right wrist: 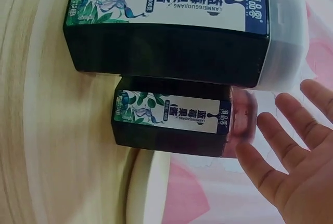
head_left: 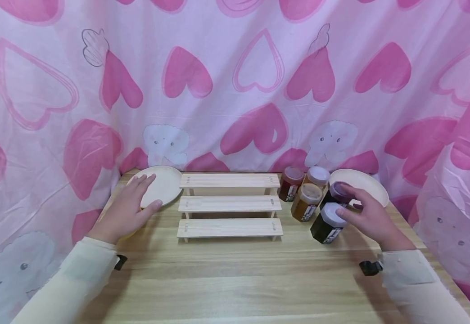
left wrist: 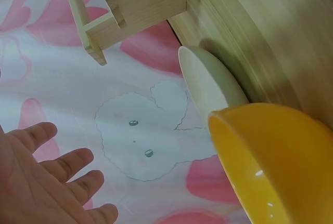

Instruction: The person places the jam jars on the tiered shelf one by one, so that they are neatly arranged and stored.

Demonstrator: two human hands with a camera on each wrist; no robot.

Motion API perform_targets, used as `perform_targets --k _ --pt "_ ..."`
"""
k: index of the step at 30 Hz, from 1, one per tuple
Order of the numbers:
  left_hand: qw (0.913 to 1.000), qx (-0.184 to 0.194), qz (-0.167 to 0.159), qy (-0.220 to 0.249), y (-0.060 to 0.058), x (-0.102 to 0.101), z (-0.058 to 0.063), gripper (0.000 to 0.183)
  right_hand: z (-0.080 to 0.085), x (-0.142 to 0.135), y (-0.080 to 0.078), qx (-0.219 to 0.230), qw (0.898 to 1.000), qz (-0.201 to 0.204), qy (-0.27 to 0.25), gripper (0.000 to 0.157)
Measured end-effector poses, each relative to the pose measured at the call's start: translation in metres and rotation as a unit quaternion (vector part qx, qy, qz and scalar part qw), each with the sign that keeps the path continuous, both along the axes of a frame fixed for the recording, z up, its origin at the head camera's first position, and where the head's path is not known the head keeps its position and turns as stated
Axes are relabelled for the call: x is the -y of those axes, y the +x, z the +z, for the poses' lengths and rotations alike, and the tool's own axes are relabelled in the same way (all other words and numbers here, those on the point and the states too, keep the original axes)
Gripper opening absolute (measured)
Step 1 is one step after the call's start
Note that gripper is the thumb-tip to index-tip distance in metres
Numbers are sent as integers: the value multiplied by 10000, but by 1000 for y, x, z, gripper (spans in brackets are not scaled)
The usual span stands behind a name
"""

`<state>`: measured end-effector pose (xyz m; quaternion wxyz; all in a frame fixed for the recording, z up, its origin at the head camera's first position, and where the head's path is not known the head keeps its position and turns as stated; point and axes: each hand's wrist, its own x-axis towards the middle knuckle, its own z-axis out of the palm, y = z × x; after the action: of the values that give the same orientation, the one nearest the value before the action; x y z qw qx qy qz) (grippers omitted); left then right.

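My right hand (head_left: 368,218) hovers with spread fingers beside two dark six-sided jam jars. Its fingertips are right at the reddish lid (right wrist: 242,122) of the farther jar (right wrist: 171,117), while the nearer, white-lidded jar (head_left: 326,228) stands just left of the thumb. Both labels show blueberries and leaves. On the other side, my left hand (head_left: 127,207) is held over the table with fingers extended and nothing in them. Below it is a yellow bowl (left wrist: 291,151), mostly hidden by the hand in the head view. A pale round plate (head_left: 164,186) lies behind that bowl.
A three-tier wooden stand (head_left: 230,204) occupies the table's middle. Right of it stand an amber jar (head_left: 305,209), a red jar (head_left: 289,188) and an orange jar (head_left: 318,175). Another pale plate (head_left: 368,186) lies at the back right. A heart-patterned curtain (head_left: 255,126) hangs along the table's back edge.
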<state>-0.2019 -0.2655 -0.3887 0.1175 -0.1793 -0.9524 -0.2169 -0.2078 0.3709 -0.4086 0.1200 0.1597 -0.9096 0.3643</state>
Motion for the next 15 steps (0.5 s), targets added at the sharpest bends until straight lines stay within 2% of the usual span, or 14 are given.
perform_targets --k 8,15 --pt "9995 30 -33 298 -7 -2 -6 71 -4 2 3 -73 9994 -270 -224 68" --pt "9987 204 -18 460 -9 -6 -7 71 -9 2 4 -124 9988 -178 -446 66"
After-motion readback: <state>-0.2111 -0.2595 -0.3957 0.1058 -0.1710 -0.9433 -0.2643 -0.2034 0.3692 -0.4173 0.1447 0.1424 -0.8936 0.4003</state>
